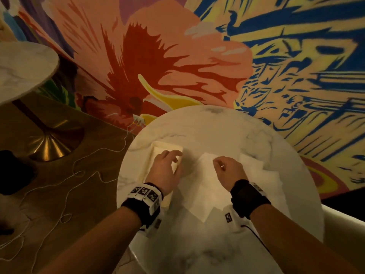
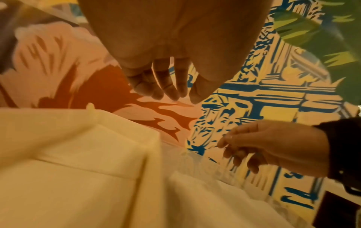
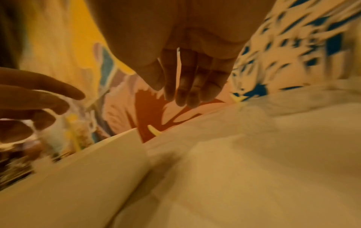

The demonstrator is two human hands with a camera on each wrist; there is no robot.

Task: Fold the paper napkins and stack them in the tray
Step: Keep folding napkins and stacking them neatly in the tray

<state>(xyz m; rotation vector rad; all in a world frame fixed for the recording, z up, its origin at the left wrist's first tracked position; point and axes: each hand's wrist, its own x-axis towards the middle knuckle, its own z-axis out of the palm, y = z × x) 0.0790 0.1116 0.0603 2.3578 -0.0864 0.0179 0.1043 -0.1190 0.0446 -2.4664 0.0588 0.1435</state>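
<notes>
A cream rectangular tray (image 1: 156, 147) (image 2: 78, 138) (image 3: 97, 162) sits at the left of the round marble table (image 1: 217, 127). A flat pale layer lies inside it; I cannot tell if it is a napkin. My left hand (image 1: 167, 165) (image 2: 166, 86) (image 3: 39, 98) hovers over the tray's right edge, fingers relaxed and holding nothing. A white paper napkin (image 1: 199, 180) (image 2: 215, 200) (image 3: 254, 154) lies spread at the table's middle. My right hand (image 1: 225, 165) (image 2: 263, 141) (image 3: 185, 86) hangs above its far corner, fingers loosely curled and empty. More white napkins (image 1: 254, 165) lie overlapping to the right.
A painted mural wall (image 1: 177, 56) stands right behind the table. Another marble table (image 1: 23, 70) on a brass base (image 1: 49, 143) is at the upper left. A thin white cable (image 1: 79, 175) trails over the wooden floor. A white seat edge (image 1: 345, 224) shows at the right.
</notes>
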